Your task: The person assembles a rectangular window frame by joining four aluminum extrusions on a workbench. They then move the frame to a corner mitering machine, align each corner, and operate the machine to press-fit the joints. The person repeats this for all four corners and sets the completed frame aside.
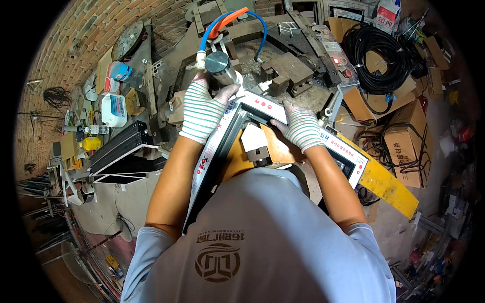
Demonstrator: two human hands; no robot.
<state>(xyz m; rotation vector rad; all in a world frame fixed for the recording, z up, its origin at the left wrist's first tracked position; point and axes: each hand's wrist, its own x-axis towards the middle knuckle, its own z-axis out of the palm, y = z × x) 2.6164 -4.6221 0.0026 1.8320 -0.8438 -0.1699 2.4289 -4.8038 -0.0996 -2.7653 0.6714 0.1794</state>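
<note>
My left hand, in a white glove with green stripes, is closed at the left bar of a window frame near its corner. The thumb lies beside a shiny metal cylinder; some fingertips are hidden. My right hand, gloved alike, grips the frame's other bar, thumb on the inner side and fingers over the top. The frame has dark profiles with white printed film and meets in a corner under the cylinder. A blue hose arcs above a white fitting and an orange handle.
A metal machine bed with steel blocks lies ahead. Coiled black cable and a cardboard box stand right, near a yellow bar. A white jug and dark profiles are at left.
</note>
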